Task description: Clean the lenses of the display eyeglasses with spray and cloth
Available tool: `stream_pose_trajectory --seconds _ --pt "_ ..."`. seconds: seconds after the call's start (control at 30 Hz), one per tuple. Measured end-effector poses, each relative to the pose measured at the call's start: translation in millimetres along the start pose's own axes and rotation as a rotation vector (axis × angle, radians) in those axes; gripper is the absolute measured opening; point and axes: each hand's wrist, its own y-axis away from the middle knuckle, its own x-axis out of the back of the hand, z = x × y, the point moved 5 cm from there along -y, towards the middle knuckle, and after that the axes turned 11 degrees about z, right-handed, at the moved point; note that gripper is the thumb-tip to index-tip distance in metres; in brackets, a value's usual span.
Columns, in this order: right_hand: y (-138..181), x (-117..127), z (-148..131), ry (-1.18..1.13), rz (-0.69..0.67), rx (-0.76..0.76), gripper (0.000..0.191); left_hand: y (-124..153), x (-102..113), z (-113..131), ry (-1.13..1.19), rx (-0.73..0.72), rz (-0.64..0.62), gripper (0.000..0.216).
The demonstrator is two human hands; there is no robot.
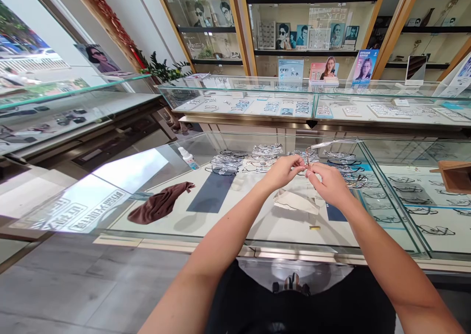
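Note:
Above the glass counter, my left hand [285, 171] and my right hand [328, 181] meet with fingertips pinched together. Between them is a pair of eyeglasses [308, 153] with a thin gold-brown frame, partly hidden by the fingers. A pale, clear strip [333, 143] runs off to the right behind my right hand; whether it belongs to the eyeglasses is unclear. Below my hands lies a cream cleaning cloth [295, 202]. Several eyeglasses [263, 158] are grouped just beyond my left hand, and more frames [344, 161] lie beyond my right.
A brown cloth [160, 205] lies at the left of the glass counter [217, 230], with a white spray bottle [188, 158] behind it. A wooden box-like object [455, 176] stands at the right. Another glass display case [235, 89] runs across the back.

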Motion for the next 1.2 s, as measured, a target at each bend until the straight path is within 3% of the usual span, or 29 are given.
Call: stream_pose_trajectory --seconds 0.4,0.63,0.77,1.2 --pt "0.5 -1.0 -2.3 0.012 0.052 -0.032 0.028 1.1 -6.2 2.4 -0.346 -0.115 0.127 0.012" --pt "1.1 -2.7 -3.4 -0.005 0.026 -0.037 0.027 1.5 -5.2 -3.9 -0.080 0.004 0.048 0.005" --pt "1.3 -1.8 -3.4 -0.005 0.016 -0.010 0.028 1.6 -6.0 -6.3 0.004 0.022 -0.023 0.014" --pt "0.6 -0.8 -1.1 0.050 0.020 -0.005 0.027 1.7 -0.6 -1.5 -0.037 -0.006 -0.023 0.014"
